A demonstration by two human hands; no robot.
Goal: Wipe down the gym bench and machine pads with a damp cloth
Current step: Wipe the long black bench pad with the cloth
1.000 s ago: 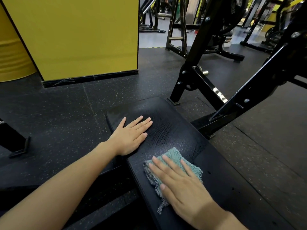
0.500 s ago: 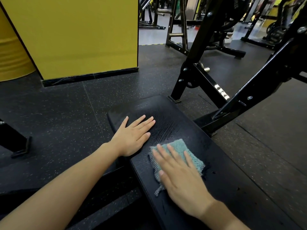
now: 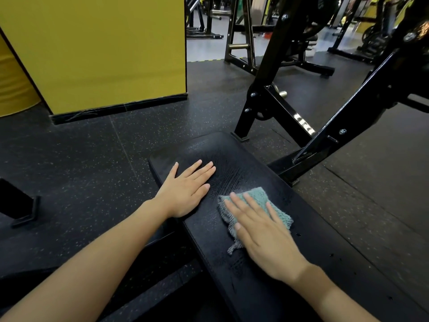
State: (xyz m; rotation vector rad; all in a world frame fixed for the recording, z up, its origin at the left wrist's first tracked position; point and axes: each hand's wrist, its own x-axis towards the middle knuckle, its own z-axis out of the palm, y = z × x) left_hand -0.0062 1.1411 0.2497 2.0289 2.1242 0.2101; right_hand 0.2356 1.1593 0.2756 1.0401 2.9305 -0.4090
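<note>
The black bench [image 3: 209, 240] runs from centre frame to the lower right, where the bottom edge cuts off its near end. Behind it a machine frame [image 3: 285, 117] rises out of view. The left hand [image 3: 185, 191] lies flat on the pad's far end, fingers straight and together. The right hand [image 3: 264, 235], fingers spread, presses the teal cloth [image 3: 282, 214] mid-pad (partly hidden under the palm).

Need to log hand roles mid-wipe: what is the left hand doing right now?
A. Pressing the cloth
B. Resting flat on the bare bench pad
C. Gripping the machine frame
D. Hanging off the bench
B: the left hand lies flat, fingers straight, on the bench pad, while the right hand presses the cloth.
</note>
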